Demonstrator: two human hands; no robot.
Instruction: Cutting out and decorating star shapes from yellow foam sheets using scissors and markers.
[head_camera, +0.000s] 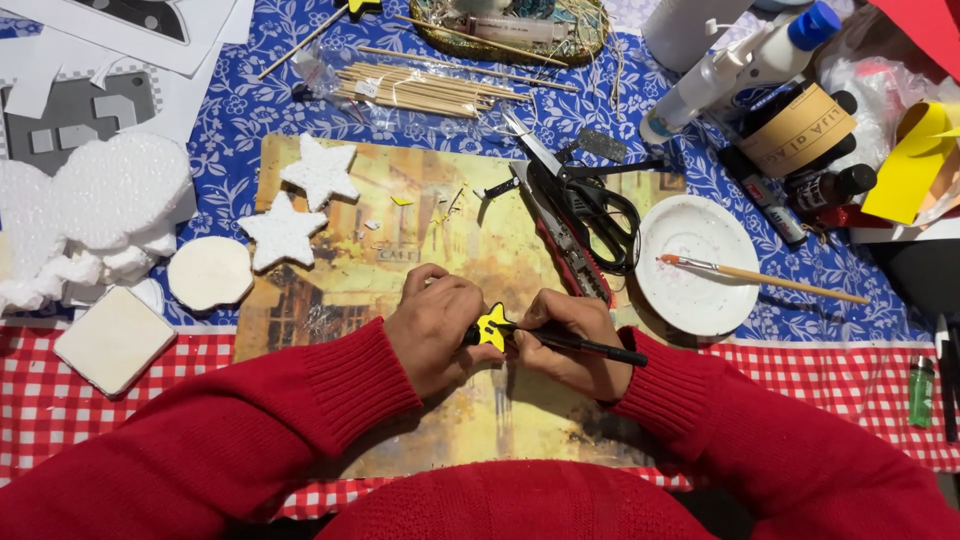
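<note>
star (493, 327), yellow, pinched in left hand (437, 330) over the mat (330, 300); right hand (572, 340) closed on a pen (580, 345), tip at star. two white stars (300, 205) lying bare, seemingly undone.

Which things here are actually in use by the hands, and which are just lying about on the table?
In use:
- small yellow star, held by the left hand
- black pen, held in the right hand with its tip at the star

Lying about:
- two white foam stars
- black scissors
- white dish with a paintbrush across it
- wooden skewers
- glue bottle
- green lighter
</note>
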